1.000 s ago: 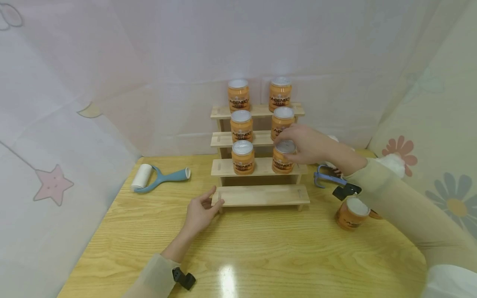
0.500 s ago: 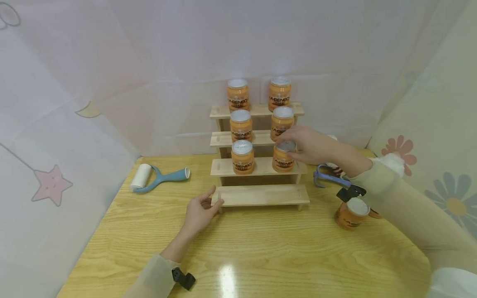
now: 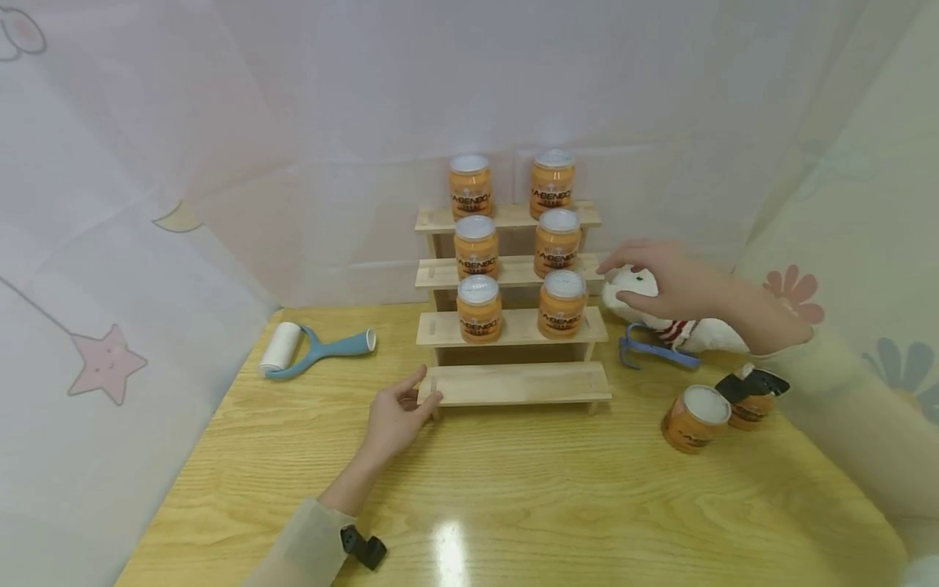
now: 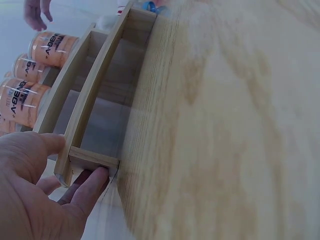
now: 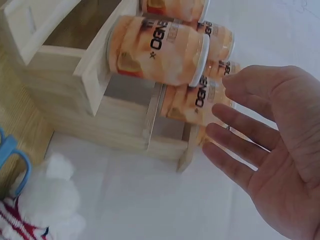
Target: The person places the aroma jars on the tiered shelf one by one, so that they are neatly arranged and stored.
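Note:
A wooden step shelf (image 3: 513, 385) stands at the back of the table, with orange cans in pairs on its upper three tiers. My left hand (image 3: 392, 416) grips the left end of the lowest tier; in the left wrist view the thumb lies on the board and the fingers (image 4: 90, 190) reach under it. To the right of the shelf my right hand (image 3: 678, 281) hangs in the air with spread fingers, holding nothing. The nearest can (image 3: 562, 306) sits upright on the right of the third tier, apart from that hand. In the right wrist view, this can (image 5: 157, 50) shows its label.
Two more cans stand on the table at the right, a front one (image 3: 695, 420) and one partly behind the wrist camera (image 3: 751, 412). A blue-purple tool (image 3: 656, 352) and a white plush toy (image 3: 715, 334) lie behind them. On the left lies a lint roller (image 3: 315, 352).
My right hand has let go of the can on the third tier and moved right, its fingers opening. The left hand keeps its grip on the shelf.

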Demonstrator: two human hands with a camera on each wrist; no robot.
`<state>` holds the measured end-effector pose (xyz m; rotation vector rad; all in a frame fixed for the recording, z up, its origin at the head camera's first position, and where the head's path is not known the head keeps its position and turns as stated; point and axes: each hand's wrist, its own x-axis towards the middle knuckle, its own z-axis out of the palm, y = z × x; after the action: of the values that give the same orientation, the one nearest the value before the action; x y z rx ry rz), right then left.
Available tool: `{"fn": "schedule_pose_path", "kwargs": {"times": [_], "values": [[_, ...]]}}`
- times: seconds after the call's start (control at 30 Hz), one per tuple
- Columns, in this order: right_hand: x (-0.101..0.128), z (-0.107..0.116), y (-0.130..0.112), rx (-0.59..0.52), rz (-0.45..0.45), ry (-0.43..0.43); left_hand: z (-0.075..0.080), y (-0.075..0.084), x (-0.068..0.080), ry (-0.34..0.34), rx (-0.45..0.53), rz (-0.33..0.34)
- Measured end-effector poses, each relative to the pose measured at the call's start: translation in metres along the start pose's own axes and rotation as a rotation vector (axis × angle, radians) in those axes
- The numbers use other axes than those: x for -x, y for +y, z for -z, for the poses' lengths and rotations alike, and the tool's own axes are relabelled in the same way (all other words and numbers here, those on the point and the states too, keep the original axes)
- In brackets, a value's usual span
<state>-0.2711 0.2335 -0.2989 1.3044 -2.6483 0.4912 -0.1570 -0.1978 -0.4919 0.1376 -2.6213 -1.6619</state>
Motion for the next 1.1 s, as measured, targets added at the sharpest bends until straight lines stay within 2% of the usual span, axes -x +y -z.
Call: {"fn": "schedule_pose_path", "kwargs": {"times": [0.17,0.33,0.57,0.83,1.0,1.1], "values": [[0.022,0.01,0.001,0.027,-0.055,-0.073,0.001,0.002,0.0,-0.003,0.0,0.008],[0.042,0.01,0.004,0.038,-0.067,-0.116,0.001,0.002,0.0,-0.002,-0.019,0.014],[0.071,0.001,0.013,-0.051,-0.104,-0.167,0.001,0.002,0.001,0.0,-0.032,0.018],[0.099,-0.014,0.018,-0.113,-0.148,-0.157,-0.001,0.001,0.0,-0.007,-0.04,0.021],[0.114,-0.023,0.019,-0.061,-0.102,-0.163,0.0,-0.001,-0.001,-0.005,-0.046,0.023],[0.123,-0.028,0.022,-0.091,-0.085,-0.214,0.0,-0.001,-0.001,-0.001,-0.045,0.022]]}}
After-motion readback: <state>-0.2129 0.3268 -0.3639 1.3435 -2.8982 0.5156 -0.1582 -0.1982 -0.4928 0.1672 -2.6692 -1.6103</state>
